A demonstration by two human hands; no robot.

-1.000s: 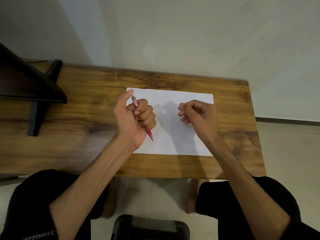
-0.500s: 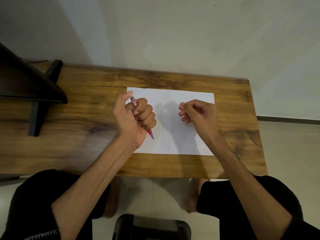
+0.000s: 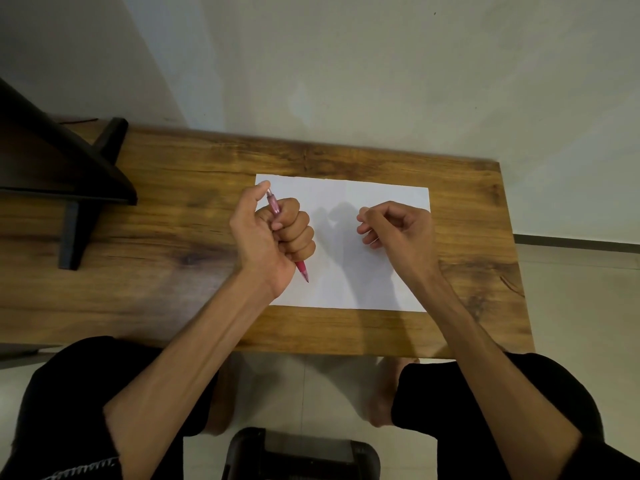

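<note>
A blank white sheet of paper (image 3: 346,271) lies flat on a wooden table (image 3: 173,237). My left hand (image 3: 273,237) grips a pink pen (image 3: 302,268) in a fist above the sheet's left part, thumb near the pen's top, tip pointing down towards me just over the paper. My right hand (image 3: 398,230) hovers over the sheet's right half with its fingers curled inward and nothing visible in them.
A dark stand or shelf (image 3: 65,174) takes up the table's left end. A pale wall runs behind the table. My knees and bare feet show below the front edge, with a dark stool (image 3: 301,455) between them.
Both hands have stayed almost in place; only slight shifts of the view.
</note>
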